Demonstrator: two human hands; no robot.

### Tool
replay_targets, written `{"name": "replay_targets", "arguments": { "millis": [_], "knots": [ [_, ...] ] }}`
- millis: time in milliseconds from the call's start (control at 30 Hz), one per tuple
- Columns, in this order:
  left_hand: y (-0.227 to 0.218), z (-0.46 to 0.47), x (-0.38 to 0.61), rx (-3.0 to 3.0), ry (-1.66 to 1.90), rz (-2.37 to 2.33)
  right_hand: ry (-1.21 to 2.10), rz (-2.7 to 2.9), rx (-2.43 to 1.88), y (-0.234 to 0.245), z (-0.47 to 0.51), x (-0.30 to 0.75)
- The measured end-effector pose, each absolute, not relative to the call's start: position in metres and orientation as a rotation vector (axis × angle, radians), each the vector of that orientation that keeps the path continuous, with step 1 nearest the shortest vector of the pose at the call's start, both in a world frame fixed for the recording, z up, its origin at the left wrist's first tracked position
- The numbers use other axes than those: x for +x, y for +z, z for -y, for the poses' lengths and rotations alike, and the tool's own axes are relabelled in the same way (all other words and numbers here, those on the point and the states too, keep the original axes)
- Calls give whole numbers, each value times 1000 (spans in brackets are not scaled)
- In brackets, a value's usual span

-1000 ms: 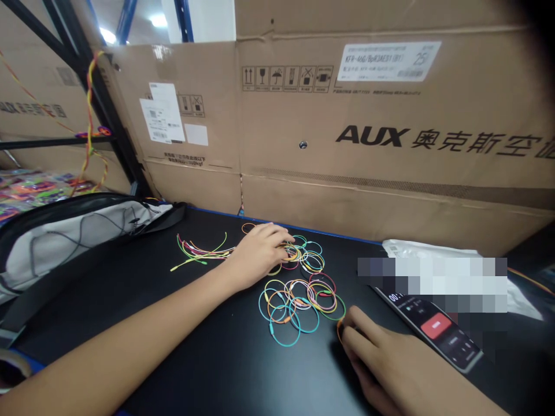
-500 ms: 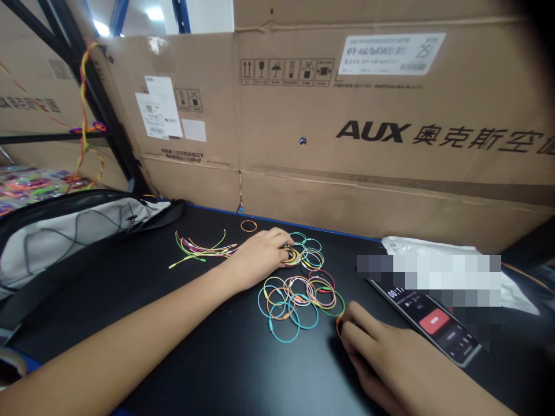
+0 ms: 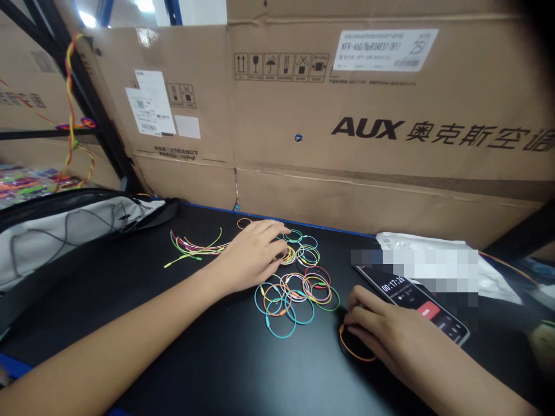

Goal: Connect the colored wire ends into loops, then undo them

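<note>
My left hand (image 3: 255, 254) lies palm down at the far middle of the table, its fingers somewhat spread over a cluster of thin coloured cable key rings (image 3: 287, 255). What lies under its palm is hidden. Nearer to me, my right hand (image 3: 381, 326) has its fingers curled at an orange cable key ring (image 3: 359, 355), whose barrel clasp shows beside the fingertips. Between the hands, several closed cable key rings (image 3: 281, 336) overlap in blue, pink, yellow and green. Left of my left hand is a bunch of unclosed cables (image 3: 195, 251).
A phone (image 3: 446, 318) running a timer lies right of my right hand, with a white plastic bag (image 3: 498, 277) behind it. Cardboard boxes (image 3: 269, 190) wall off the back edge. A grey-white bag (image 3: 87, 225) with black cord stands at the left.
My right hand has shifted slightly, and more of the orange cable key ring shows beneath it. My left hand's fingers have spread over the ring cluster. The view has turned slightly.
</note>
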State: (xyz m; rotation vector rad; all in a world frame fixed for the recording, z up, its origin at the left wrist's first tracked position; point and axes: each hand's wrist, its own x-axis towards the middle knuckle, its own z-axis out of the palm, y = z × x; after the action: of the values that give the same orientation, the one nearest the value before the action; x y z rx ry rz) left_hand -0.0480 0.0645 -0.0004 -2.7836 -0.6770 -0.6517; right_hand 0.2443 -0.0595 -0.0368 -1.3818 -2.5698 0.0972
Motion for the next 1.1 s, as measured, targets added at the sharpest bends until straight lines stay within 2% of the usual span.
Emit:
{"name": "replay_targets", "arguments": {
  "millis": [200, 367, 567, 867, 967, 1100],
  "knots": [
    [0, -35, -27, -2810, -774, 462, -29, 2439, -1369, -34, 62, 238],
    [-17, 1, -1, -2860, -695, 117, 36, 2375, -1347, -37, 61, 234],
    [-26, 2, 3, -2834, -681, 172, 213, 2296, -1459, -43, 56, 235],
    [-19, 1, -4, -2985, -622, 190, 78, 2165, -1564, -43, 65, 227],
    [-18, 0, -4, -2953, -655, 221, 247, 2084, -1530, -39, 65, 223],
    [-13, 0, -6, -3133, -811, 470, 802, 1777, -1455, -38, 69, 218]
  ]
}}
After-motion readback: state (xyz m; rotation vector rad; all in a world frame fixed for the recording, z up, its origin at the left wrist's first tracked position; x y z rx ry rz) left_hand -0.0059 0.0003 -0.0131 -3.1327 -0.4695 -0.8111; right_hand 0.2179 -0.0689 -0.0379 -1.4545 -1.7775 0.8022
